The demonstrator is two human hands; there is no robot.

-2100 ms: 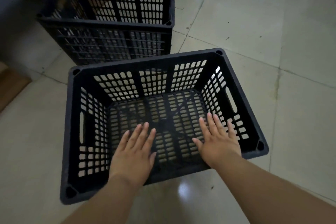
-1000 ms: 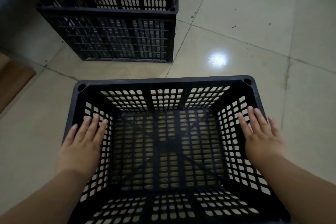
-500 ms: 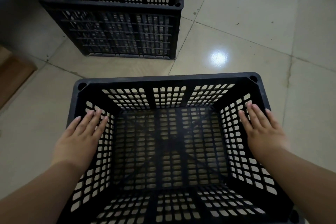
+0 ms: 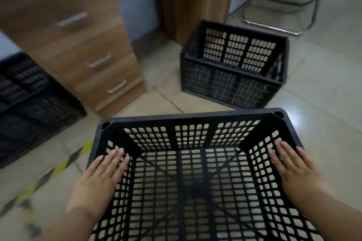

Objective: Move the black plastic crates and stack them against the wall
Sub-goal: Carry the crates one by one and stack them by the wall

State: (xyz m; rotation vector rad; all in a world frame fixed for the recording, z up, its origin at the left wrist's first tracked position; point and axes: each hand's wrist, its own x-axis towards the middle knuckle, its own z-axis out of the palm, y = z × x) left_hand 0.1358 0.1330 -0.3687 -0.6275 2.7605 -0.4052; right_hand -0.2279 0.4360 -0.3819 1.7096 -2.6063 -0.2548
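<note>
**Head view: both hands on the sides of a black crate**

Head camera looks down into an open-topped black plastic crate with perforated grid walls (image 4: 195, 121), which fills the lower middle of the picture. Its far rim runs across the middle of the frame, and pale floor shows through the slotted base.

The person's left hand (image 4: 98, 180) lies flat over the crate's left wall and rim, fingers (image 4: 115, 157) extended, close together and pointing away from the body. The right hand (image 4: 293, 170) lies the same way over the right wall, fingers (image 4: 284, 152) straight and side by side. Neither hand is curled around the rim; both are open palms against the plastic. Whether the crate is lifted off the floor or resting on it cannot be told.

Beyond the near crate, apart from it, a second black perforated plastic crate (image 4: 233, 78) stands upright on the beige tiled floor (image 4: 323, 88), just in front of the wooden side panel of a desk (image 4: 195, 2). To the left stands a light brown wooden drawer unit with three metal handles (image 4: 88, 49). Further left, at the frame edge and blurred, is a dark slatted black plastic crate or stack (image 4: 29, 100), low on the floor beside the drawer unit. A strip of yellow and black striped floor tape (image 4: 64, 164) runs diagonally near the left forearm. At top right the chrome tube base of a chair (image 4: 278, 25) rests on the tiles.
</note>
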